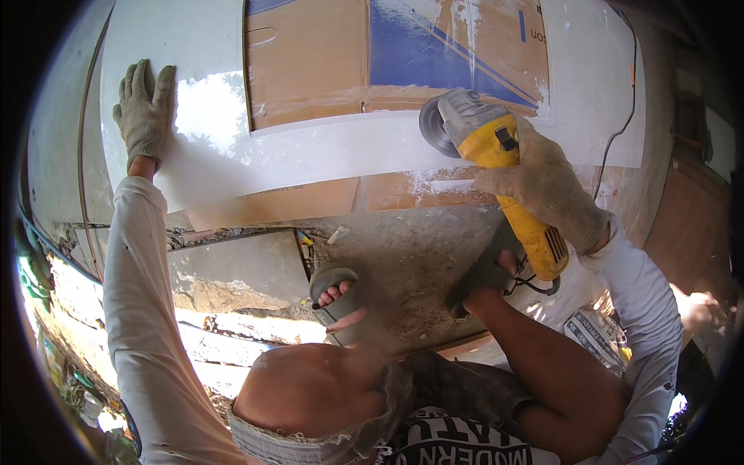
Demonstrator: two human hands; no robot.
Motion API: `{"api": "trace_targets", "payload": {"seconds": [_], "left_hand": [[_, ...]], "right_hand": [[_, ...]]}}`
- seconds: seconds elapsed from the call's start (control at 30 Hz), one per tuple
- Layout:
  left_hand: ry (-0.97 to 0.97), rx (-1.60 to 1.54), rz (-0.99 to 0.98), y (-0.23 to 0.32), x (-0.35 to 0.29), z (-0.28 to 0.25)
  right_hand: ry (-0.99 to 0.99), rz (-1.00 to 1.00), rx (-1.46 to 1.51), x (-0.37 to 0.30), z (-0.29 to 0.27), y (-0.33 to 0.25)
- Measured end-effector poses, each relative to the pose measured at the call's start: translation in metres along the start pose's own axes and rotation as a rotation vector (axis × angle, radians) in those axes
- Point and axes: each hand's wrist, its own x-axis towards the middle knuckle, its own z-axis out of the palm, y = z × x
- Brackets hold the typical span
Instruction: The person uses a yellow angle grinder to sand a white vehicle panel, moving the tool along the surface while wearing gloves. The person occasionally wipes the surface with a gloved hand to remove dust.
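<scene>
My right hand [554, 182], in a beige knit glove, is wrapped around the yellow body of an angle grinder [488, 143]. The grinder's disc [438, 128] is at the lower strip of a white sheet [310, 151] with a large rectangular cutout; whether it touches the sheet I cannot tell. My left hand [145, 108], gloved as well, lies flat with fingers spread on the sheet's left side. Flattened brown and blue cardboard [310, 66] shows through the cutout and below the sheet's near edge.
A dark cord [624, 116] runs down the right side of the sheet. My sandalled feet [337, 298] rest on the dusty concrete ground below it. A grey slab [232, 267] lies at left, with small litter beside it. A printed bag [593, 333] sits near my right forearm.
</scene>
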Motion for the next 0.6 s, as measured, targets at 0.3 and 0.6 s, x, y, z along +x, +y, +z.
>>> {"api": "trace_targets", "payload": {"seconds": [0.3, 0.6], "left_hand": [[-0.001, -0.025, -0.003, 0.000, 0.000, 0.001], [0.001, -0.029, 0.002, 0.001, 0.000, -0.002]], "right_hand": [[0.022, -0.035, 0.019, 0.001, -0.005, 0.005], [-0.034, -0.062, 0.004, 0.007, 0.013, -0.015]]}}
